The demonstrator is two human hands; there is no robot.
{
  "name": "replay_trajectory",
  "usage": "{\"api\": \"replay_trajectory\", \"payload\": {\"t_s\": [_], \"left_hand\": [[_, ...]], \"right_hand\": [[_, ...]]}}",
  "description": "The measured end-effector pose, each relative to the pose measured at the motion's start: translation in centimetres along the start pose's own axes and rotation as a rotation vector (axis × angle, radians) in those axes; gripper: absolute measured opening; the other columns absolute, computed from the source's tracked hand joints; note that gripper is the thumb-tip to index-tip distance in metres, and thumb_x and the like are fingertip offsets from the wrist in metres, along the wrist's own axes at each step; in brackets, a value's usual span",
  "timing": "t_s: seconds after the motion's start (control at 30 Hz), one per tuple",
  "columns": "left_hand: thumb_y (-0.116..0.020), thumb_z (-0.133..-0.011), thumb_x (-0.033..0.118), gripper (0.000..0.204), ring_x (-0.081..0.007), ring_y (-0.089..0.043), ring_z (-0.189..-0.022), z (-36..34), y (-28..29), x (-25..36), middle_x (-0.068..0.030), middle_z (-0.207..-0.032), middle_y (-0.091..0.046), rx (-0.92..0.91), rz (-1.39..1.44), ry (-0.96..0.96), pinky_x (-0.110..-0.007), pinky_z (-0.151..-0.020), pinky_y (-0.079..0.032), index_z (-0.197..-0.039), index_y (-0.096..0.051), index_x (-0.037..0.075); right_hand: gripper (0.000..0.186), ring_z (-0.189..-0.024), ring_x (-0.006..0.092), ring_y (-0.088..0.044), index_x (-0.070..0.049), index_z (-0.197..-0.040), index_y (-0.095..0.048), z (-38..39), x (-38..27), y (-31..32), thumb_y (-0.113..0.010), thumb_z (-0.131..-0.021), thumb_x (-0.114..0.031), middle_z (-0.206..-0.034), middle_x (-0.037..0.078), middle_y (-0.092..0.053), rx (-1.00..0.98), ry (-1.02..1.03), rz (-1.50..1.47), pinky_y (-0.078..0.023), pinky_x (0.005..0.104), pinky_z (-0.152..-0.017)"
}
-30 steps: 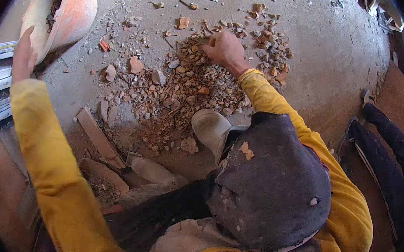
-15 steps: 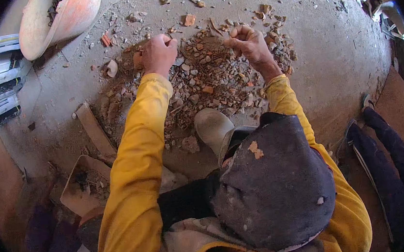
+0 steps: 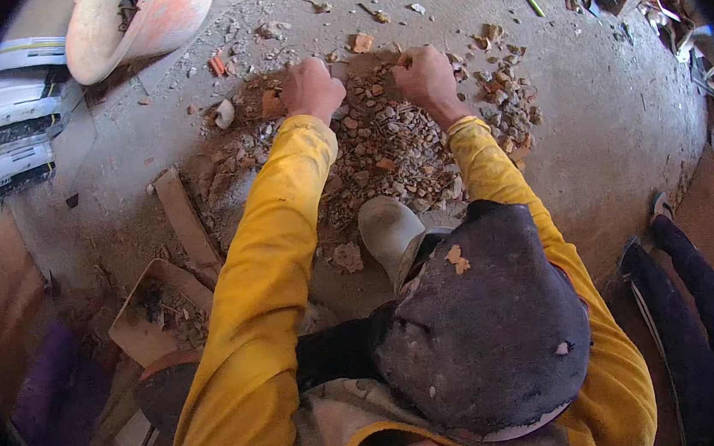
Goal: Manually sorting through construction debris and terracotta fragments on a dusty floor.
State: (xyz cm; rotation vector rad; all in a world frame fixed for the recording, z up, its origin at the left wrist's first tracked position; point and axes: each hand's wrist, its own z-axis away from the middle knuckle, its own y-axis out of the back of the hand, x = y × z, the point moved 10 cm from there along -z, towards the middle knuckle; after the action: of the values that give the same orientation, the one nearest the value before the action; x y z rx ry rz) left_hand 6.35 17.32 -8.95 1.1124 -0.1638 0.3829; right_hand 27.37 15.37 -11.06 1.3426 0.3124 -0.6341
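Both my hands are over a heap of rubble [image 3: 401, 146], made of stone chips, broken brick bits and dirt on the concrete floor. My left hand [image 3: 312, 88] is closed at the heap's far left part, beside a brown brick-like lump [image 3: 272, 104]. Its fingertips are turned away, so any content is hidden. My right hand [image 3: 427, 83] is closed at the far side of the heap, its back toward me. What its curled fingers hold, if anything, cannot be made out. Between my arms, a pale rubber boot [image 3: 387, 227] stands at the heap's near edge.
A whitish-orange tub [image 3: 170, 26] lies at the upper left, near stacked white-and-black packages [image 3: 15, 110]. A wooden strip [image 3: 185, 218] and an open scoop-like container [image 3: 161, 328] with debris lie left of my arm. At right are another person's dark-trousered legs [image 3: 693, 277].
My hands have drawn closer together. My right hand has turned and curled inward from a raised pinch. The view has shifted slightly, so the floor appears further right.
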Motion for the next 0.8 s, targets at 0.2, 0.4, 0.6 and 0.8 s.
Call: {"api": "replay_trajectory", "payload": {"t_s": [0.2,0.4,0.6,0.8], "left_hand": [[-0.062,-0.078,0.017,0.018,-0.0333,-0.069,-0.082,1.3,0.1,-0.6,-0.0195,-0.093,-0.070,-0.044,0.154,-0.088,-0.043,-0.080,-0.054,-0.087,-0.068,0.002],[-0.055,-0.088,0.006,0.004,-0.0168,-0.063,-0.068,5.9,-1.0,-3.7,-0.0095,-0.082,-0.066,-0.258,1.370,0.003,-0.033,-0.065,-0.055,-0.084,-0.058,0.007],[-0.053,-0.087,-0.002,0.023,-0.0186,-0.063,-0.071,9.7,-0.4,-6.0,-0.0105,-0.084,-0.063,-0.331,1.791,0.058,-0.032,-0.064,-0.055,-0.109,-0.052,0.004],[-0.056,-0.089,-0.001,0.020,-0.0193,-0.062,-0.075,10.3,-0.7,-6.4,-0.0095,-0.088,-0.059,-0.291,1.755,0.100,-0.033,-0.068,-0.054,-0.109,-0.052,0.002]], "right_hand": [[0.022,-0.056,0.0147,-0.055,-0.004,-0.081,-0.065,1.5,1.5,-1.4,-0.053,-0.090,-0.021,-0.073,0.005,-0.064,-0.328,-0.189,-0.953,-0.045,0.0272,-0.054],[0.017,-0.062,0.0161,-0.052,-0.007,-0.095,-0.058,2.2,-4.1,-2.0,-0.045,-0.091,-0.016,-0.087,0.009,-0.062,-0.556,-0.140,-1.610,-0.042,0.0272,-0.055],[0.028,-0.079,0.0294,-0.069,-0.004,-0.098,-0.068,-0.7,-12.5,-2.2,-0.067,-0.079,-0.024,-0.085,0.015,-0.071,-0.223,0.424,-0.261,-0.053,0.0384,-0.071],[0.024,-0.089,0.0366,-0.065,-0.010,-0.102,-0.070,-0.9,-11.3,-4.1,-0.062,-0.084,-0.026,-0.095,0.016,-0.068,-0.151,0.319,0.051,-0.052,0.0449,-0.079]]}}
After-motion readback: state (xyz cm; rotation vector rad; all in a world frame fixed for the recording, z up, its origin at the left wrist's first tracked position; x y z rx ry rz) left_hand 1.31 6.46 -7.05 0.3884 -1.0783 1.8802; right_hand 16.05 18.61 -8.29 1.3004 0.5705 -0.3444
